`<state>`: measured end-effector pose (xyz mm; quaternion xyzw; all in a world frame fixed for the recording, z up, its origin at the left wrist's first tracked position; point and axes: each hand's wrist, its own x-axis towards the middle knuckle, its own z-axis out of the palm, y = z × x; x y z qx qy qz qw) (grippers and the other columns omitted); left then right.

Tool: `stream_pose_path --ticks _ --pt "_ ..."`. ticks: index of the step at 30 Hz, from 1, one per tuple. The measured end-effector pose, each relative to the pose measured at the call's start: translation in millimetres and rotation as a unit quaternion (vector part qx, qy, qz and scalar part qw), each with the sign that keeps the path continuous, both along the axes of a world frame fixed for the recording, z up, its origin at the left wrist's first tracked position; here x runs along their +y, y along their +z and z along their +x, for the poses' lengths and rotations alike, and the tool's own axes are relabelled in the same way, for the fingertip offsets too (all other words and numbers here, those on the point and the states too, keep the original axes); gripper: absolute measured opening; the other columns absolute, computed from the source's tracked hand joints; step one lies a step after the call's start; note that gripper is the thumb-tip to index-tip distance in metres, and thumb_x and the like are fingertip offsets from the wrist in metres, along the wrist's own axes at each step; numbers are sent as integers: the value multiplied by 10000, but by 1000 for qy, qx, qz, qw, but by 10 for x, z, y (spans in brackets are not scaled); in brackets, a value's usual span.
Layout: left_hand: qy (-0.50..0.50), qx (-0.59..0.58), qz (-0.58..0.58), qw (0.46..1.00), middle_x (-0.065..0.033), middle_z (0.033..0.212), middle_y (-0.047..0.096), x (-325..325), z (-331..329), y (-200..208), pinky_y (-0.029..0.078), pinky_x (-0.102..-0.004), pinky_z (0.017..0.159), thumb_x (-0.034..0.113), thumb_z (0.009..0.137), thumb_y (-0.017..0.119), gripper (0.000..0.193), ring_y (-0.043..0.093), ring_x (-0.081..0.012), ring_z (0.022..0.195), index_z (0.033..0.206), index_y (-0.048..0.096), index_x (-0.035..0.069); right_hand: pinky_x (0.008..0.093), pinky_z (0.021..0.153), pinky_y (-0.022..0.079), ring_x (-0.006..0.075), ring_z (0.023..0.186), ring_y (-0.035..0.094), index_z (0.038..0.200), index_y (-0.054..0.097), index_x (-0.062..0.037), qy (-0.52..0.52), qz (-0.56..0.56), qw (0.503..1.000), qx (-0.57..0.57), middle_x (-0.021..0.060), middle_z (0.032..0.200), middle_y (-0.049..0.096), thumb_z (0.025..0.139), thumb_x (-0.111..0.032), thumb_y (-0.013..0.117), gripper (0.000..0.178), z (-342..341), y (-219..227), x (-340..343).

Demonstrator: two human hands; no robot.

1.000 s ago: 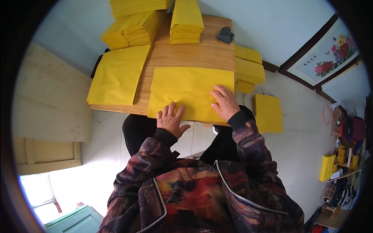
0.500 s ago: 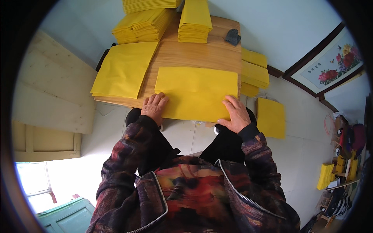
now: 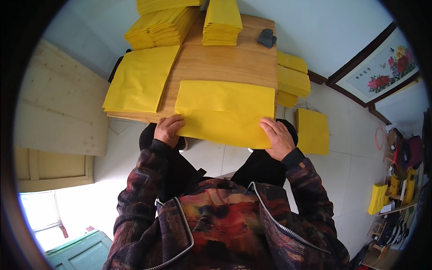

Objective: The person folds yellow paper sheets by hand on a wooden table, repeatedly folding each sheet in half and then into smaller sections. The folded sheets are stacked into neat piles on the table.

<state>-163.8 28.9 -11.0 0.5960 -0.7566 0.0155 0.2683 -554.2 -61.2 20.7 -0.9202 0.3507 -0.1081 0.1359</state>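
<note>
- My left hand (image 3: 169,130) and right hand (image 3: 278,136) are gripping the yellow sheet (image 3: 225,112) at opposite ends.
- Its long axis is running crosswise, neither hand nearer.

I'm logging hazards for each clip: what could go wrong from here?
The yellow piece reaches past the near edge of the table, so it might slide off if the left hand and right hand let go. With a hand at each end, uneven pulling could skew it. The flat yellow sheets near the table's left corner could get knocked.
</note>
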Motion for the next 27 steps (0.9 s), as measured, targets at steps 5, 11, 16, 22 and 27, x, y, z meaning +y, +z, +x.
stream_pose_path --ticks 5,11,16,22,27 --pt "9 84 50 995 -44 1022 676 -54 61 64 481 -358 829 12 677 661 249 634 -264 972 907 678 107 376 1002 404 277 1191 506 1155 561 -54 20 12 993 -112 91 1274 548 688 -70 730 496 -50 -37 -75" --pt "-18 207 144 967 -94 879 688 -227 213 133 504 -306 761 12 756 675 186 659 -249 870 937 677 55 388 891 456 294 1049 580 1024 624 -55 10 27 990 -140 89 1103 646 720 -52 704 315 -37 16 -209" --pt "-20 309 177 934 -55 786 660 -477 391 25 478 -267 684 60 830 669 103 590 -118 737 917 671 4 374 769 490 335 909 618 975 640 -22 -132 158 963 -171 163 963 663 834 -151 640 191 45 30 -376" --pt "49 408 248 877 -33 769 654 -797 452 -102 450 -237 592 141 828 695 218 558 -67 651 965 650 -22 376 764 502 365 894 634 1056 612 -1 -184 217 924 -257 211 973 662 844 -171 612 271 191 -17 -544" --pt "98 359 247 895 -24 737 639 -841 355 -58 443 -250 578 169 841 670 225 549 -77 638 958 639 -21 365 713 489 296 808 648 972 582 46 -296 156 922 -196 197 875 668 836 -169 641 262 286 -101 -568"
